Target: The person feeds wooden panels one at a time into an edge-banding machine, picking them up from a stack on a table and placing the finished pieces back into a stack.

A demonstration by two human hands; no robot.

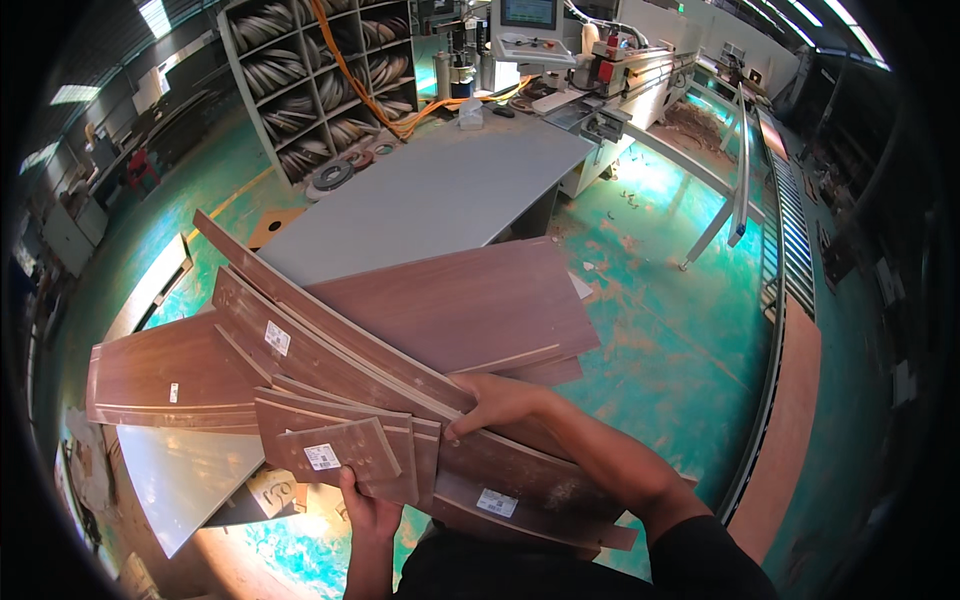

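Note:
In front of me lies a crossed pile of brown wood-grain panels. On its near left side sits a small brown panel point(358, 446) with a white label, on top of slightly larger boards. My left hand point(371, 512) is closed on its lower edge, thumb on top and fingers hidden beneath. My right hand point(492, 402) is closed over the edge of a long brown board point(335, 352) that slants from upper left to lower right. Some of its fingers are hidden. Beneath these, a wide brown panel point(470, 310) reaches to the right, and another labelled panel point(165, 370) sticks out left.
A grey worktable point(420, 190) extends beyond the pile. Behind it stand a shelf rack point(325, 75) of coiled edge-banding rolls and a machine with a screen point(528, 12). A metal frame point(735, 190) and a roller conveyor point(790, 230) run along the right over the green floor.

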